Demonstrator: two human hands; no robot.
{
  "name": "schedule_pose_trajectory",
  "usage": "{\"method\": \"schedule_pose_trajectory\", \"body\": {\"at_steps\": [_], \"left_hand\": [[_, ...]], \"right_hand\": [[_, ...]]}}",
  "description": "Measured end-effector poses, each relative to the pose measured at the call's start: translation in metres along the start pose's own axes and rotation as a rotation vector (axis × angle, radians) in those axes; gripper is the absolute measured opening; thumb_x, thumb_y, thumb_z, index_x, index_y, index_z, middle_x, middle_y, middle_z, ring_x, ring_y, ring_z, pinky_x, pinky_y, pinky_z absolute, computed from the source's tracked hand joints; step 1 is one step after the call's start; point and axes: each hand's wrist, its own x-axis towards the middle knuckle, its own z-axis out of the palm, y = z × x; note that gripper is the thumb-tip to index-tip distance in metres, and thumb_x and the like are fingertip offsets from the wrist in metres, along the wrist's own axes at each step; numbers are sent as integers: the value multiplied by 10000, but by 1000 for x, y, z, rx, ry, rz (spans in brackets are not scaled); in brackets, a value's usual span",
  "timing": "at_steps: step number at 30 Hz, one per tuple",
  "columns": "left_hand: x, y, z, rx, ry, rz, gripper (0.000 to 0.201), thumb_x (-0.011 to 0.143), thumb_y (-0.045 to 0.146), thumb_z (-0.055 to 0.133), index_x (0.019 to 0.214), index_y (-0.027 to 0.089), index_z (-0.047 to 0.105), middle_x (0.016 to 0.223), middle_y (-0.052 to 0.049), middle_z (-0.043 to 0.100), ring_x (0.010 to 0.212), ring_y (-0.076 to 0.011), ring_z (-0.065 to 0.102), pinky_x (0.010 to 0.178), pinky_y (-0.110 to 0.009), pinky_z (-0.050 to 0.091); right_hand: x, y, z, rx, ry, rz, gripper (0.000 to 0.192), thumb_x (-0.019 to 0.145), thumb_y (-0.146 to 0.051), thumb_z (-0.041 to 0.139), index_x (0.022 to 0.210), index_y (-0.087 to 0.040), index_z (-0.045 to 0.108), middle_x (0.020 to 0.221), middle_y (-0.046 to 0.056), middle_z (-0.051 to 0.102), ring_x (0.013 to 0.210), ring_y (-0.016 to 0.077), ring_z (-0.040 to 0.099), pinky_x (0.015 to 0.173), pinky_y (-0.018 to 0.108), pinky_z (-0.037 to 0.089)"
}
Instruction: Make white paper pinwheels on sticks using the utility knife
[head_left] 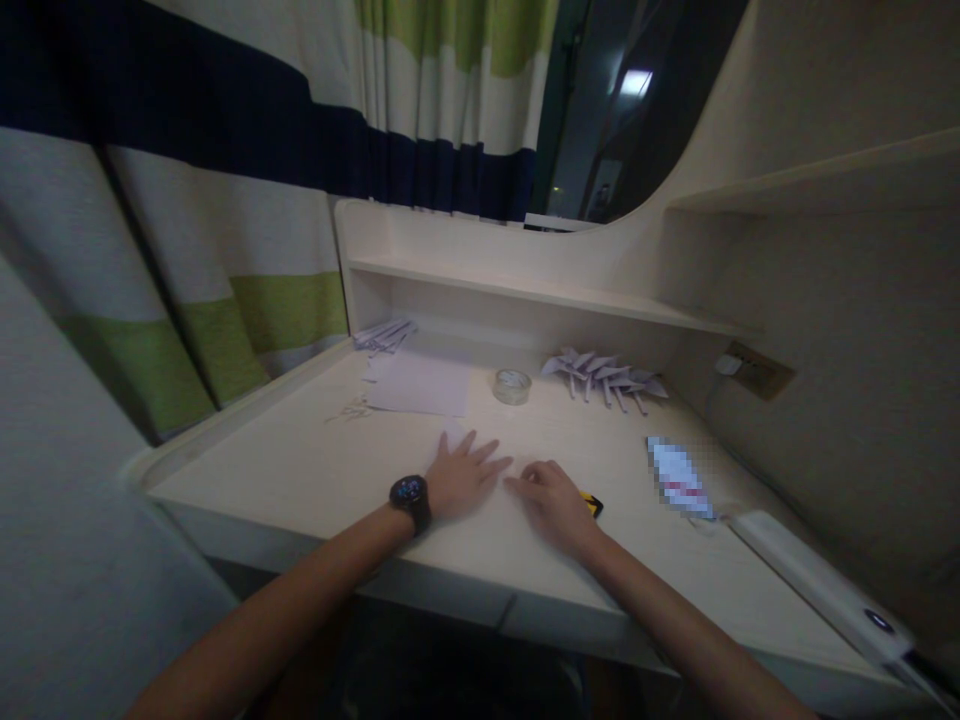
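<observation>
Left hand [463, 473] lies flat, fingers spread, on the pale tabletop [300, 460]; right hand [553, 500], fingers curled together, rests beside a small yellow-and-black object [592, 503] at its 3 o'clock, mostly hidden. Sheet of paper [420, 385] at 12 o'clock.

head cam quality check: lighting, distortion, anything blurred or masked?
Head view: dim, with a grey-green cast; the only bright spot is a light patch in the dark window. Wide-angle bending curves the desk edge and the striped curtain. Left hand and right hand are readable but soft. A pixelated block masks something lying on the desk at right.
</observation>
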Motion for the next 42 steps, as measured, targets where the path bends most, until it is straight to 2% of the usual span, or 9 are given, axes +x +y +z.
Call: {"method": "schedule_pose_trajectory", "body": {"at_steps": [4, 7, 11, 14, 18, 22, 25, 32, 42], "left_hand": [[-1, -3, 1, 42, 35, 5, 468, 956, 457, 196, 1388, 396, 366, 1507, -8, 286, 1375, -358, 196, 1034, -666, 89], [-3, -10, 2, 70, 87, -80, 497, 947, 492, 207, 1395, 355, 372, 1513, -59, 266, 1377, -368, 184, 1040, -647, 100], [-5, -21, 4, 56, 61, -164, 527, 934, 543, 198, 1393, 358, 380, 1513, -64, 267, 1372, -390, 183, 1035, -642, 124], [-5, -24, 6, 52, 43, -172, 535, 928, 561, 194, 1393, 371, 375, 1505, -47, 289, 1369, -394, 187, 1041, -636, 110], [-5, -22, 6, 63, 52, -167, 549, 926, 567, 183, 1403, 361, 362, 1498, -61, 301, 1368, -404, 182, 1037, -642, 95], [-5, -23, 7, 58, 50, -161, 556, 925, 569, 176, 1403, 356, 364, 1496, -72, 302, 1362, -408, 199, 1032, -647, 103], [-5, -25, 7, 54, 45, -152, 557, 926, 568, 177, 1406, 353, 357, 1495, -73, 304, 1365, -395, 200, 1036, -643, 105], [-4, -26, 6, 31, 11, -150, 544, 929, 557, 201, 1410, 350, 349, 1500, -62, 294, 1377, -371, 183, 1042, -644, 76], [-4, -28, 6, 37, -21, -122, 540, 932, 547, 184, 1419, 358, 322, 1509, -36, 279, 1380, -366, 172, 1035, -658, 68]], "right_hand": [[0, 2, 2, -65, -31, -18, 429, 787, -68, 552, 1141, -288, 651, 926, 78, 565, 856, 212, 474, 758, 337, 421], [0, 2, 2, -68, -50, -22, 479, 759, -44, 564, 1168, -283, 637, 947, 79, 554, 868, 212, 466, 762, 334, 418], [-1, 2, 2, -48, -47, -21, 518, 739, -12, 557, 1174, -282, 633, 949, 78, 548, 879, 213, 467, 765, 333, 422], [-1, 2, 2, -26, -30, -13, 468, 763, -26, 545, 1146, -275, 644, 933, 77, 556, 875, 214, 478, 763, 334, 430], [-1, 3, 4, 59, 43, 51, 314, 844, -134, 535, 1141, -188, 623, 919, 90, 588, 878, 210, 509, 792, 335, 446], [0, 5, 5, 67, 58, 82, 142, 855, -217, 556, 921, -172, 674, 881, 88, 603, 854, 210, 529, 781, 334, 449], [1, 7, 6, 70, 52, 69, 130, 852, -231, 569, 858, -184, 690, 852, 79, 604, 818, 202, 535, 742, 323, 446], [3, 11, 5, 133, 82, 29, 133, 845, -218, 587, 876, -196, 714, 836, 72, 608, 801, 189, 544, 714, 304, 443], [2, 16, -1, 159, 41, 20, 121, 816, -192, 616, 865, -209, 725, 845, 69, 617, 802, 183, 559, 701, 295, 446]]}}
